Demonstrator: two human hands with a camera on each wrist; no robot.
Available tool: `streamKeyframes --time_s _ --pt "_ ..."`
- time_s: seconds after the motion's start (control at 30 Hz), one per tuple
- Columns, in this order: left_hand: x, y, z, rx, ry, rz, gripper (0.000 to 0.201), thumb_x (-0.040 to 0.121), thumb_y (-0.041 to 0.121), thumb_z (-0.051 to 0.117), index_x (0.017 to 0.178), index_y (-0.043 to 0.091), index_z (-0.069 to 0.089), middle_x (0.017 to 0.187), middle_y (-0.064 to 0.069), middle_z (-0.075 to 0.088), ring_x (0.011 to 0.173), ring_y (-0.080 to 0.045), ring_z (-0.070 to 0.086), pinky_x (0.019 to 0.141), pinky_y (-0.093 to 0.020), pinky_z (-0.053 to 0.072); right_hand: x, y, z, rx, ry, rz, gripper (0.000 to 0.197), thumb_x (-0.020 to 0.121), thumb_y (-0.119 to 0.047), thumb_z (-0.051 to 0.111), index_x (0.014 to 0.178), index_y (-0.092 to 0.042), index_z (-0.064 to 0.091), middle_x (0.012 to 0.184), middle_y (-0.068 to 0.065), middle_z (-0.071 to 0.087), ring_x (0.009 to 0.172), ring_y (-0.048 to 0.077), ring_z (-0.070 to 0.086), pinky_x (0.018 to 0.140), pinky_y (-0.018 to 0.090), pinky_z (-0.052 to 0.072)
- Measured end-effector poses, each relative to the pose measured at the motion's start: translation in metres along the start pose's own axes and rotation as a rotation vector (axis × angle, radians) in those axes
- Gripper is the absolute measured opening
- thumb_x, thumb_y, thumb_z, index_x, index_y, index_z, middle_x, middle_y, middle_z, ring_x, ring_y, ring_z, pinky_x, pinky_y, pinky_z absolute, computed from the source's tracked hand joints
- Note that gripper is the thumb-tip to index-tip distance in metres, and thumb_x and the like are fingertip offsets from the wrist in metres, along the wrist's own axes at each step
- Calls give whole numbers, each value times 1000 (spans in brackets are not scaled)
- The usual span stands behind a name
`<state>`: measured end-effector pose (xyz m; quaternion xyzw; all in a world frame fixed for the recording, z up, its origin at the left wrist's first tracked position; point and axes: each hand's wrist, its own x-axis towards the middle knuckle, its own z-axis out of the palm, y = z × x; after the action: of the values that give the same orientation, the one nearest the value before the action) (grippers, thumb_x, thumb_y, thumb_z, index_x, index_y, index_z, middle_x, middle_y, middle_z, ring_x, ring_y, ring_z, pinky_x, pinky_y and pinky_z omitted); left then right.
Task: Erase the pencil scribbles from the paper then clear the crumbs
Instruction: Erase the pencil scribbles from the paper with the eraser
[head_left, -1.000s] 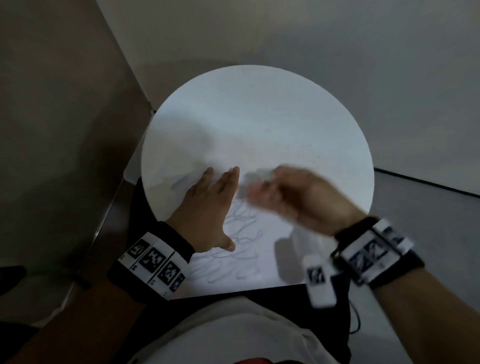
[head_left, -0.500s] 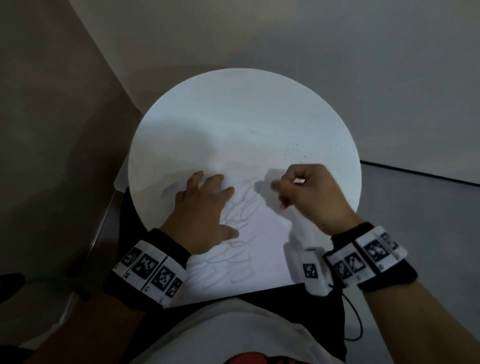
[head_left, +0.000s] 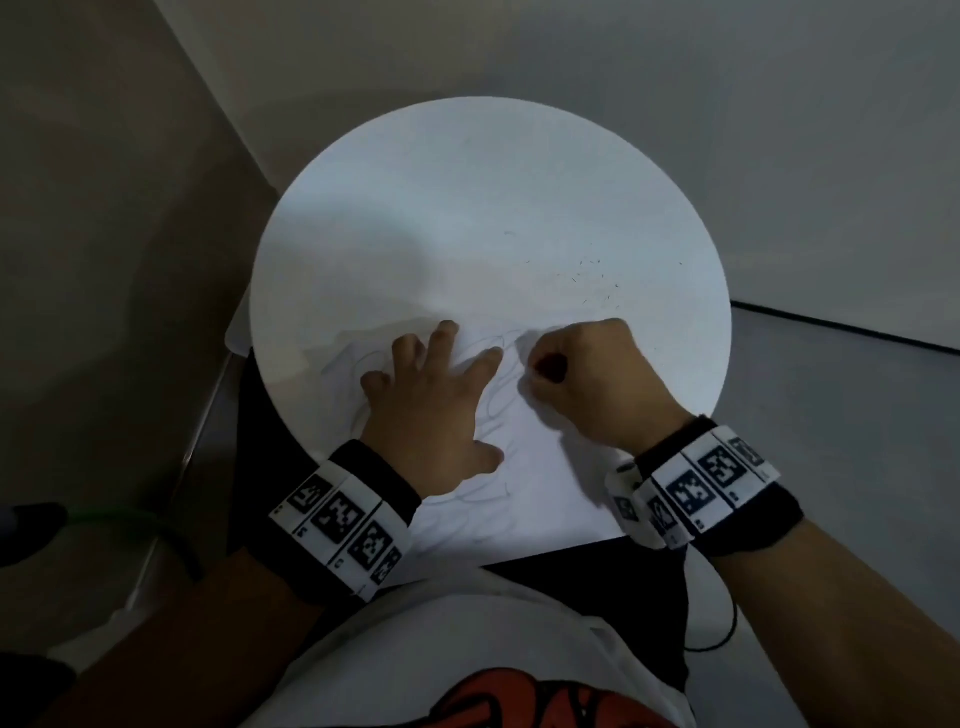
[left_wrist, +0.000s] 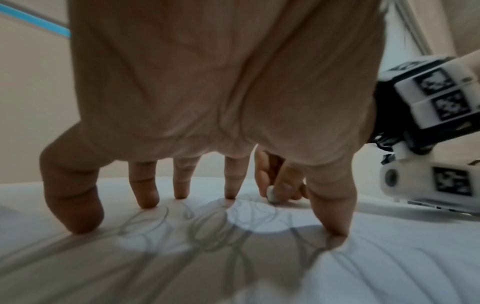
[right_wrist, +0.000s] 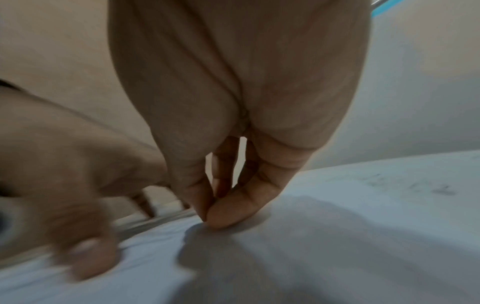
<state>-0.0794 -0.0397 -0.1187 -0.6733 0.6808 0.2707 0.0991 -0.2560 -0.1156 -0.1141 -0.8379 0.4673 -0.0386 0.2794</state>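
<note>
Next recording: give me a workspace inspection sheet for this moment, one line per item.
Surface: round white table, paper lying on its near part.
Job's things: pencil scribbles still on the paper; small white eraser pinched on the sheet.
Clutter: dark crumbs scattered on the table's far right.
Grip: left hand spread, fingertips pressing the paper; right hand pinches the eraser against the paper.
Cables: thin black cable hanging below the right wrist; green cord on the floor at left.
Surroundings: plain walls, grey floor, marker bands on both wrists.
</note>
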Motion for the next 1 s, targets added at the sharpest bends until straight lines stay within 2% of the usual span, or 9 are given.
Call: streamKeyframes --time_s 0.1,0.23,0.37,0.5,0.63,0.77,0.9,0.93,1.0 --pt "-1 0 0 -9 19 1 97 77 65 72 153 46 15 161 -3 -3 138 -36 14 103 -58 35 -10 -16 1 4 -139 -110 13 82 -17 73 70 -14 70 64 -3 65 57 11 59 66 27 50" --pt "0 -1 -1 -6 2 -2 99 77 64 73 155 45 15 162 -4 -3 140 -37 13 105 -60 34 6 1 -7 1 16 25 16 81 -18 70 70 -7 68 64 6 67 60 20 63 64 37 52" --pt "0 -1 0 -1 17 2 98 77 65 73 154 47 16 161 -3 -1 139 -37 15 103 -59 35 -11 -25 2 18 -179 -121 9 81 -18 75 73 -14 73 63 -8 65 57 8 60 65 23 48" --pt "1 -1 0 -3 10 -4 99 76 65 73 154 46 16 161 -3 -2 140 -37 13 105 -60 34 3 -6 -2 36 38 45 13 79 -17 72 67 -13 69 61 -2 65 57 14 61 62 31 51" --pt "1 -1 0 6 24 4 96 76 66 73 152 47 18 160 -3 1 139 -37 16 102 -59 36 -12 -26 6 45 -161 -122 7 80 -16 75 74 -15 73 65 -10 64 58 7 60 63 18 46" --pt "1 -2 -1 6 13 -1 97 76 65 74 153 45 18 161 -3 0 139 -38 15 104 -60 34 6 -7 0 20 23 23 10 81 -19 73 73 -14 72 67 -2 69 61 13 64 64 27 51" --pt "1 -2 1 1 22 1 98 75 65 74 153 47 18 161 -3 0 139 -37 15 103 -60 35 -9 -23 3 65 -165 -113 5 81 -14 76 76 -13 74 70 -6 69 58 4 62 64 18 51" --pt "2 -2 0 -2 23 1 98 75 65 74 153 46 18 161 -3 0 139 -37 15 103 -60 35 -7 -20 0 64 -160 -83 5 81 -16 77 77 -14 75 70 -6 70 59 4 63 65 18 51" --pt "3 -1 0 -4 14 0 98 75 65 74 153 45 18 161 -3 1 139 -38 15 103 -60 34 7 -3 -8 27 2 59 10 80 -19 75 73 -13 74 66 0 70 60 13 65 65 24 51"
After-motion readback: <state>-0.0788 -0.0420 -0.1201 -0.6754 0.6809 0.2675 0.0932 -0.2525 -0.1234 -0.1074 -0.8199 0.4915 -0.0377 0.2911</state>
